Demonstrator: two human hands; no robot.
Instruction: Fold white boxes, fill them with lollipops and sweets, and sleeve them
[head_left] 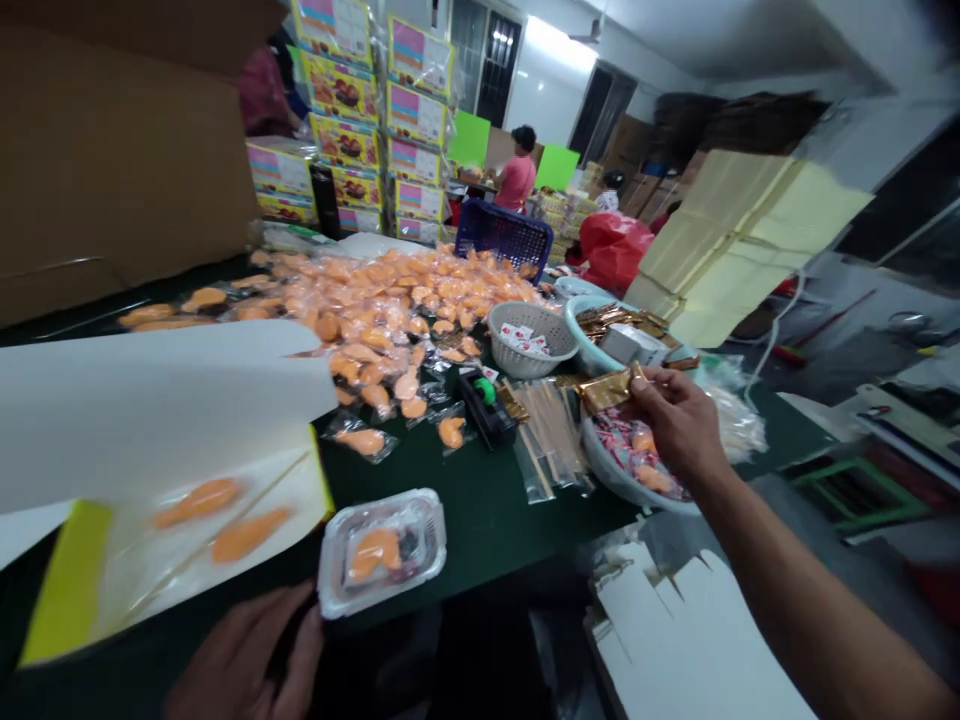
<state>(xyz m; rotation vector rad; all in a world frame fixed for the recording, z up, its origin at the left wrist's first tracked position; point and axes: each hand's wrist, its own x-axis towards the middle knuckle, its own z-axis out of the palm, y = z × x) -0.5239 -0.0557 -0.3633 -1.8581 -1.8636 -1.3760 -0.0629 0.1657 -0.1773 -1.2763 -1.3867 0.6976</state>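
Observation:
My right hand (679, 420) pinches a gold foil packet (606, 392) over a bowl (679, 503) of small red-and-white packets and orange pieces. At the front edge of the dark green table sits a clear plastic tray (330, 590) holding an orange spoon-shaped piece (375, 553) and a dark, reddish item I cannot make out. Low on the left, my left hand (247, 650) has its thumb and fingers apart, close to the tray's left corner; whether it touches is unclear. Beside it lies an open white-and-yellow carton (64, 580), with two more orange pieces (251, 535) under clear film.
Wrapped orange pieces (390, 290) are heaped across the table. A tape dispenser (487, 405), bagged wooden sticks (551, 435), a grey basket (529, 358) and a light-blue basin (589, 345) of gold packets stand nearby. Stacked printed boxes (345, 130) rise behind; a person in pink (516, 182) is farther back.

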